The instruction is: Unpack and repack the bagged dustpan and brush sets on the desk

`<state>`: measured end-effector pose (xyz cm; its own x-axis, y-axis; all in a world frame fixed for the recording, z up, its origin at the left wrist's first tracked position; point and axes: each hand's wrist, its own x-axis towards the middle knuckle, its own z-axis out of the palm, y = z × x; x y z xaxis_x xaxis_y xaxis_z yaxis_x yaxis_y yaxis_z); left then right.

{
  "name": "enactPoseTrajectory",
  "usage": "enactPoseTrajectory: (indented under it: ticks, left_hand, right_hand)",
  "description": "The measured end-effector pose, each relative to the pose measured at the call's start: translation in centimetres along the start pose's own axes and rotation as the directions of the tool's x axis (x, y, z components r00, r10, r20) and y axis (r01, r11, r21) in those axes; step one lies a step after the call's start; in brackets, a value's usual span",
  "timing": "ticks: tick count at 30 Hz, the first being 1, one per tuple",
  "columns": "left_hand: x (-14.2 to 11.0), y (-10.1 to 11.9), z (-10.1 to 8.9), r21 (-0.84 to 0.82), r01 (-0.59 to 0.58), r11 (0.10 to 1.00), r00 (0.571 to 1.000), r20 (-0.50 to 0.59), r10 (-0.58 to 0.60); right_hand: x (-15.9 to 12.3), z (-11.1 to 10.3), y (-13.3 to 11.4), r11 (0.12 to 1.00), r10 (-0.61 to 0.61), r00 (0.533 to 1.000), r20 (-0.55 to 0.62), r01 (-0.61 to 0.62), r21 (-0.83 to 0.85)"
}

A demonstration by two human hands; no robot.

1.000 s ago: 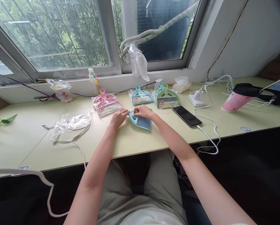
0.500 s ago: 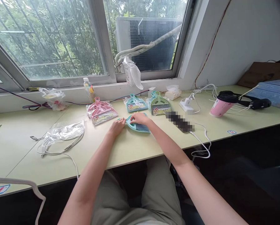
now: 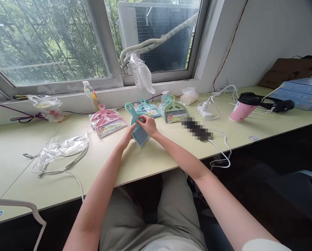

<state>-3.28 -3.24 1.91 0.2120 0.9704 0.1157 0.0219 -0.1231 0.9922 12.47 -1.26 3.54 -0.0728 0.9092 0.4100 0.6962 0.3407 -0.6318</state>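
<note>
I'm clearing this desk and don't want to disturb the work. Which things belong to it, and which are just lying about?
In use:
- teal dustpan and brush set, in the left hand, with the right hand touching it
- probably the wrapped pink sets, teal set and green set

Apparently lying about:
- drink bottle
- tissue pack
- pink cup
</note>
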Motion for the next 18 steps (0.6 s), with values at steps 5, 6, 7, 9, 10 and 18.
enactPoseTrajectory:
  ticks: [5, 6, 7, 9, 10, 18]
  left_hand:
    - [0.4, -0.9, -1.0, -0.110, 0.049, 0.993, 0.996, -0.066, -0.056]
    - [0.7, -0.9, -1.4, -0.149, 0.034, 0.988, 0.988, -0.141, -0.055]
    - [1.0, -1.0, -1.9, -0.187, 0.010, 0.982, 0.977, -0.208, -0.050]
    - [1.4, -0.9, -2.9, -0.242, -0.053, 0.969, 0.950, -0.310, -0.025]
    - [1.5, -0.9, -3.3, -0.252, -0.089, 0.964, 0.937, -0.348, -0.004]
    - [1.9, -1.7, -5.1, -0.126, -0.157, 0.980, 0.847, -0.528, 0.068]
  right_hand:
    - [0.6, -0.2, 1.7, 0.999, -0.029, 0.999, 0.015, 0.028, 0.031]
    - [0.8, -0.3, 2.2, 1.000, -0.027, 0.999, -0.030, 0.027, -0.008]
    - [1.0, -0.4, 2.8, 0.998, -0.015, 0.997, -0.071, 0.010, -0.062]
    - [1.1, -0.4, 3.6, 0.982, 0.052, 0.996, -0.072, -0.064, -0.176]
    - [0.9, -0.2, 3.8, 0.968, 0.099, 0.995, -0.016, -0.100, -0.228]
    - [-0.7, 2.7, 1.9, 0.980, -0.009, 0.901, 0.434, 0.093, -0.173]
